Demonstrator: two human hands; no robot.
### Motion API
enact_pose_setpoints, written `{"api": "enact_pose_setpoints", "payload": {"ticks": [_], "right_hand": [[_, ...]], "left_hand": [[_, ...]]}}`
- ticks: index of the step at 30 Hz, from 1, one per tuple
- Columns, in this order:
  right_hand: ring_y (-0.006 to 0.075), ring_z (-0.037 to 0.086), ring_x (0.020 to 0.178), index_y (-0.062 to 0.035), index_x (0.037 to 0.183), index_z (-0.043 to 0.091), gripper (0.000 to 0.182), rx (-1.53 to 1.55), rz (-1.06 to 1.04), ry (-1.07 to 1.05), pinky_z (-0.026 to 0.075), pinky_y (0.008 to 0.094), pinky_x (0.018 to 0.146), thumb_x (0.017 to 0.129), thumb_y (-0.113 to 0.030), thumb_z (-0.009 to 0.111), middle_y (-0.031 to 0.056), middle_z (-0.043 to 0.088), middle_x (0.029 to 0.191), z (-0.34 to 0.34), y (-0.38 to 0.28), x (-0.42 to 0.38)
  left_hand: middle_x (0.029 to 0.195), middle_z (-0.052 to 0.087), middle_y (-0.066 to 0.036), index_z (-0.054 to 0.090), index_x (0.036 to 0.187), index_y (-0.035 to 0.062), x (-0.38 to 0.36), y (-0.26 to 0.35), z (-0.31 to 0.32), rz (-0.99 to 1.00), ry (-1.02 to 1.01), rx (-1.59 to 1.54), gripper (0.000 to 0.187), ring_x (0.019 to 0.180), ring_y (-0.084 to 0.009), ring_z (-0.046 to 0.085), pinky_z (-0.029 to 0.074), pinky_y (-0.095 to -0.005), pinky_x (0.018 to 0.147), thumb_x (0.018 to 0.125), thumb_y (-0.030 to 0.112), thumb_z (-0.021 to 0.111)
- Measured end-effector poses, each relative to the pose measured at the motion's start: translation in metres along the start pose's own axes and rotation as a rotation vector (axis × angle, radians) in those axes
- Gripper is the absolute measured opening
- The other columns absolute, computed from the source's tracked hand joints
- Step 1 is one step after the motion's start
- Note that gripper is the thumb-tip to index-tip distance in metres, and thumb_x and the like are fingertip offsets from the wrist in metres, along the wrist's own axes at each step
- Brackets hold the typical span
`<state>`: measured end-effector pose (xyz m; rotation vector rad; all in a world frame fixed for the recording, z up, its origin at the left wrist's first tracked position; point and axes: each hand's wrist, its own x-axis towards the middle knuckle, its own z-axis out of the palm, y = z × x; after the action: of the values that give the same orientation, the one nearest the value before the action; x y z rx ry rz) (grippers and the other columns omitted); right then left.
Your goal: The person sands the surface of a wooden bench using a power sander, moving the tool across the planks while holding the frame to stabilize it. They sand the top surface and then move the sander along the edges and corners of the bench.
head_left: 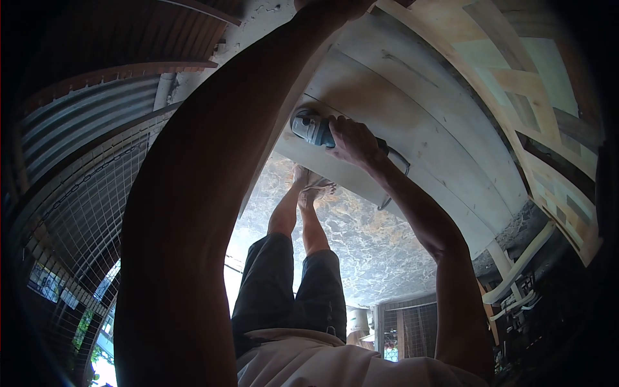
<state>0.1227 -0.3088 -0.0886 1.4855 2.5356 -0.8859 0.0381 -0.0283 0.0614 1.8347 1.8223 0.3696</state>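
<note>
My right hand (pixel 354 143) is wrapped round the body of a corded angle grinder (pixel 314 127). The tool's grey head lies against a broad pale wooden panel (pixel 412 142), near its left edge, and a dark cable hangs from its rear end. A brownish smudge marks the panel above the tool. My left arm reaches up across the view, and my left hand (pixel 338 8) is at the top edge by the panel's upper end, mostly cut off; its fingers are hidden.
Wire mesh (pixel 90 206) and corrugated metal (pixel 84 106) stand at the left. A patchwork wooden panel (pixel 541 84) is at the upper right. My bare feet rest on a marbled floor (pixel 367 251). Pale curved pieces (pixel 522 263) lie at the lower right.
</note>
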Motion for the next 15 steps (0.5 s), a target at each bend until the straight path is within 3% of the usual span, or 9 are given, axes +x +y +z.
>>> {"api": "enact_pose_setpoints", "payload": {"ticks": [6, 9, 12, 13, 15], "right_hand": [[0.037, 0.08, 0.088, 0.0023, 0.123, 0.062, 0.066, 0.07, 0.111, -0.001, 0.068, 0.0472, 0.078, 0.08, -0.036, 0.095, 0.021, 0.074, 0.099, -0.027, 0.025, 0.014], [0.0373, 0.081, 0.091, 0.0002, 0.119, 0.062, 0.061, 0.073, 0.183, 0.05, 0.068, 0.0477, 0.079, 0.082, -0.035, 0.095, 0.0208, 0.074, 0.1, -0.036, 0.036, 0.017], [0.0385, 0.08, 0.093, 0.0016, 0.123, 0.061, 0.064, 0.127, 0.322, 0.136, 0.068, 0.049, 0.082, 0.082, -0.034, 0.094, 0.0229, 0.074, 0.105, -0.035, 0.046, 0.013], [0.0372, 0.08, 0.093, -0.001, 0.117, 0.061, 0.058, 0.114, 0.376, 0.158, 0.069, 0.0482, 0.08, 0.083, -0.034, 0.095, 0.021, 0.073, 0.105, -0.032, 0.043, 0.011], [0.0375, 0.08, 0.093, -0.001, 0.117, 0.061, 0.06, 0.154, 0.388, 0.194, 0.069, 0.0484, 0.08, 0.082, -0.035, 0.096, 0.0207, 0.073, 0.105, -0.02, 0.031, -0.005]], "left_hand": [[0.139, 0.072, -0.028, 0.047, 0.161, 0.0026, 0.002, -0.003, 0.003, 0.014, -0.004, 0.01, 0.108, 0.12, -0.0449, 0.074, 0.063, -0.0578, 0.099, 0.085, 0.073, 0.078], [0.133, 0.074, -0.03, 0.052, 0.153, 0.0, 0.051, -0.057, 0.103, 0.164, 0.449, -0.063, 0.101, 0.115, -0.0469, 0.076, 0.064, -0.0575, 0.095, 0.085, 0.071, 0.079], [0.124, 0.076, -0.032, 0.054, 0.15, -0.0003, -0.001, -0.003, 0.0, 0.094, 0.049, -0.049, 0.098, 0.11, -0.0478, 0.077, 0.065, -0.0579, 0.089, 0.084, 0.068, 0.08], [0.122, 0.077, -0.032, 0.054, 0.149, 0.0005, 0.002, -0.008, 0.002, 0.105, 0.082, -0.036, 0.096, 0.109, -0.0476, 0.077, 0.065, -0.0582, 0.088, 0.084, 0.067, 0.081], [0.119, 0.078, -0.031, 0.055, 0.146, 0.002, 0.006, -0.01, 0.015, 0.129, 0.136, -0.017, 0.091, 0.107, -0.0472, 0.078, 0.064, -0.059, 0.086, 0.084, 0.064, 0.083]]}}
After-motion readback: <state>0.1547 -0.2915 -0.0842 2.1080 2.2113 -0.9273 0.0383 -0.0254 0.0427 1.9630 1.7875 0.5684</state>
